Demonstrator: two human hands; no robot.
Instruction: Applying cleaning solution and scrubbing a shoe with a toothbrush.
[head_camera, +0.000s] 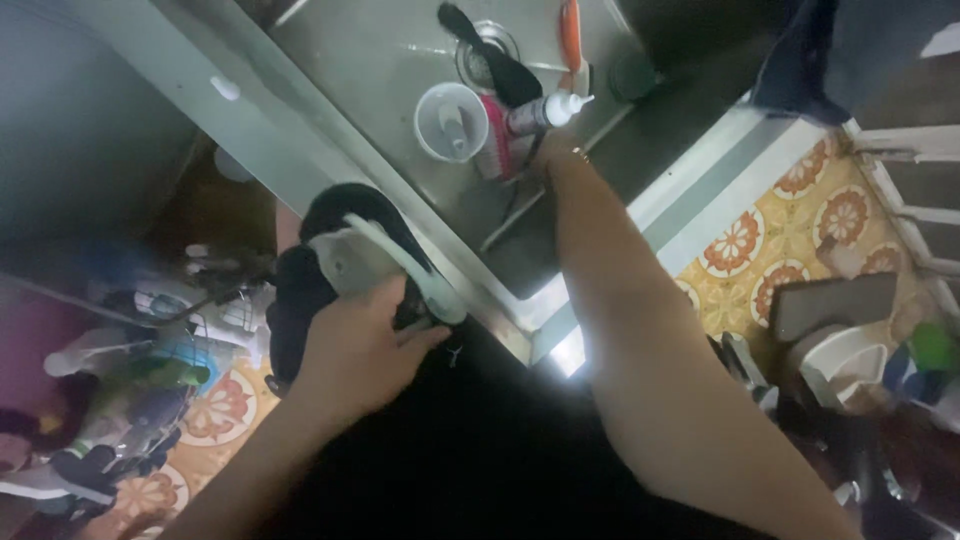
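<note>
Left hand (355, 350) is clamped around a black shoe (310, 270) with a white sole, fingers wrapped over the sole edge, held just left of the steel sink (350, 60) rim near the person's body. Right hand (552, 148) reaches far into the sink and grips a white squeeze bottle (545, 112) — fingers mostly hidden behind it, bottle lying tilted beside a pink brush (495, 135). White cup (450, 122) sits just left of the brush, black strip (490, 55) over the drain — patterned floor tiles (790, 240) to the right.

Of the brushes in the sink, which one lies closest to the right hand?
The pink brush, lying beside the right hand and white cup; the orange-handled one lies farther off.
</note>
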